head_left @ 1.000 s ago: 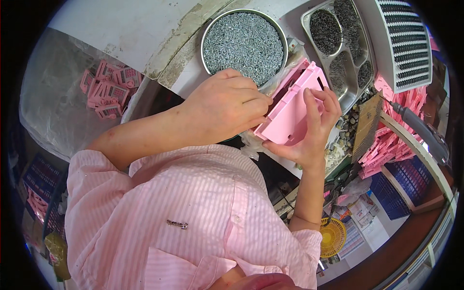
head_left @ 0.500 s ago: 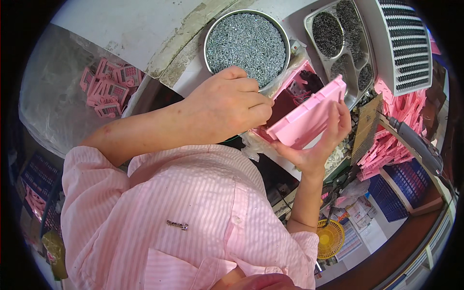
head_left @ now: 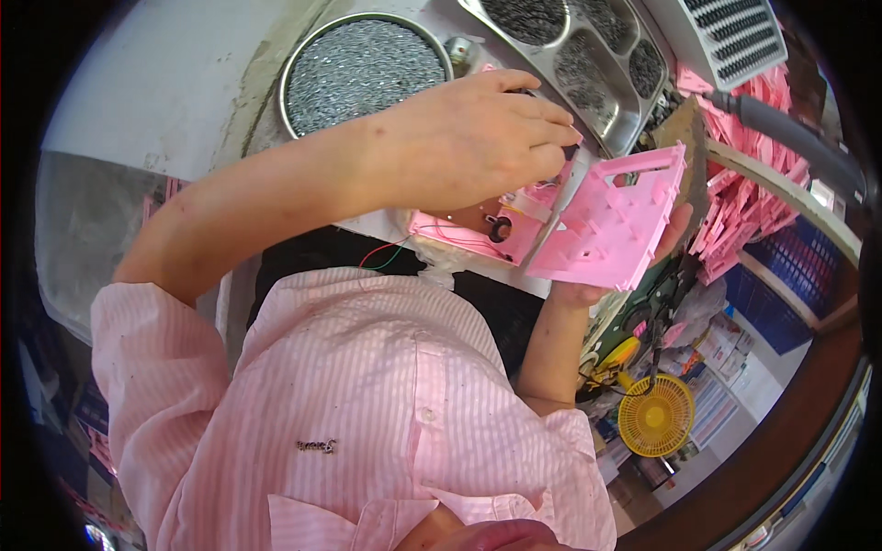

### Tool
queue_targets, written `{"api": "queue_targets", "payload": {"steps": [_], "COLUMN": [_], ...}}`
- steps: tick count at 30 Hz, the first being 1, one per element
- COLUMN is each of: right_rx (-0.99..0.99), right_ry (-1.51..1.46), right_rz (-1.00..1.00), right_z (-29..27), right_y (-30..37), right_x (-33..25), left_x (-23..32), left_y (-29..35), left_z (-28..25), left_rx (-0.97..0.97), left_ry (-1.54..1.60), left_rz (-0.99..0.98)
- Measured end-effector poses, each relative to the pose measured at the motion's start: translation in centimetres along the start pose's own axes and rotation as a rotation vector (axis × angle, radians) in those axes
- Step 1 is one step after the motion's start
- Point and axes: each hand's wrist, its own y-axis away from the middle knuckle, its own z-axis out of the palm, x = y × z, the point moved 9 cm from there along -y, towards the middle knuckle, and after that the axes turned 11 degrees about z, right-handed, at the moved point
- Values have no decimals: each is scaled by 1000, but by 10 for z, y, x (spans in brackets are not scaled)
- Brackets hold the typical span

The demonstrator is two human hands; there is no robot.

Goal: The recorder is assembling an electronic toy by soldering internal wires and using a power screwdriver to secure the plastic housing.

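A pink plastic panel (head_left: pixel 611 220) with small posts and a rectangular cutout lies tilted in my right hand (head_left: pixel 579 294), which grips it from beneath and behind. Left of it sits an open pink housing (head_left: pixel 450 237), with a black round part (head_left: pixel 499 229) and thin wires inside. Red and green wires (head_left: pixel 381 250) trail out over its near edge. My left hand (head_left: pixel 496 138) reaches across the housing's far side with fingers curled downward. Its fingertips are hidden, so what they hold cannot be made out.
Beyond my left forearm stands a round metal pan (head_left: pixel 284 92) of silver screws. A divided steel tray (head_left: pixel 620 133) holds dark screws. At the right are a white rack (head_left: pixel 675 37), a grey tool handle (head_left: pixel 790 138), piled pink parts (head_left: pixel 758 188) and a yellow basket (head_left: pixel 691 418).
The pink panel has turned so its posted inner face shows, folded outward beside the housing. My left hand has moved right over the housing. The whole view has shifted.
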Motion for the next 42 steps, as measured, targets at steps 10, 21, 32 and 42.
{"api": "queue_targets", "payload": {"steps": [10,21,32,42], "right_rx": [127,212,292,-152], "right_ry": [-151,-144,27,312], "right_rz": [128,56,63,-302], "right_z": [-24,-54,-64,-34], "right_y": [0,7,12,20], "right_x": [9,2,-11,-48], "left_x": [11,-36,15,68], "left_y": [-12,11,63,35], "left_z": [20,-36,-25,16], "left_rx": [-266,78,222,237], "left_ry": [-132,244,664,1388], "left_rz": [95,-314,-863,-898]}}
